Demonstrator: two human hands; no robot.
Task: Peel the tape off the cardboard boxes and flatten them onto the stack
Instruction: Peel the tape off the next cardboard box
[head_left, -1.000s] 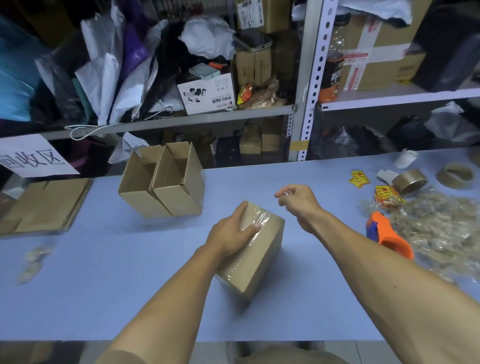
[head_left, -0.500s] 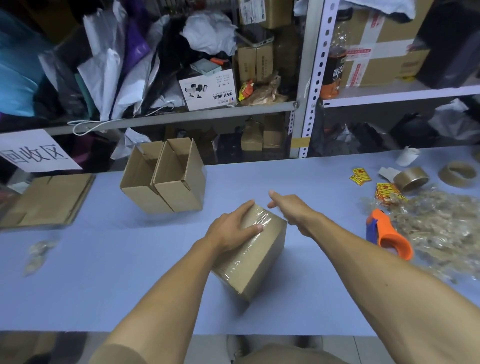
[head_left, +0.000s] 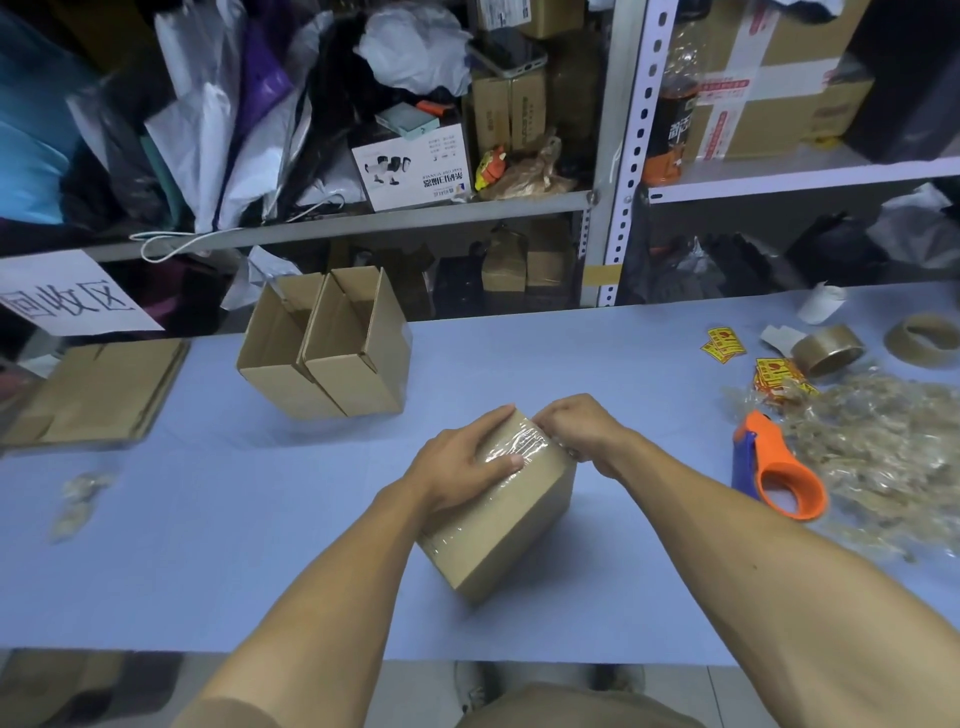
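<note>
Two bare hands work on a small brown cardboard box sealed with clear glossy tape (head_left: 511, 512), which sits slightly tilted near the middle of a pale blue table (head_left: 208, 545). The left hand (head_left: 467, 462) lies flat over the taped top of the box, fingers straight and pressing down, thumb along the far edge. The right hand (head_left: 574, 426) is at the box's far corner, at about 1 o'clock from the left hand, its fingers curled in against the tape (head_left: 522, 441) there; whether they have actually pinched the tape cannot be told, since the fingertips are hidden.

At 10 o'clock from the taped box, well apart from it, stand two open-topped brown cardboard boxes (head_left: 327, 343), touching side by side. Further out toward 9 o'clock, at the table's left edge, lies a stack of flattened brown cardboard (head_left: 98, 389), with a white paper sign bearing black characters (head_left: 67, 299) just behind it.

At 3 o'clock rests an orange and blue plastic tape dispenser (head_left: 776, 465), and beside it a heap of crumpled clear peeled tape (head_left: 883, 457). At 2 o'clock sit two rolls of brown packing tape (head_left: 828, 351) and some yellow and red stickers (head_left: 724, 342). Behind the table, grey metal shelving (head_left: 615, 156) holds bags and boxes.
</note>
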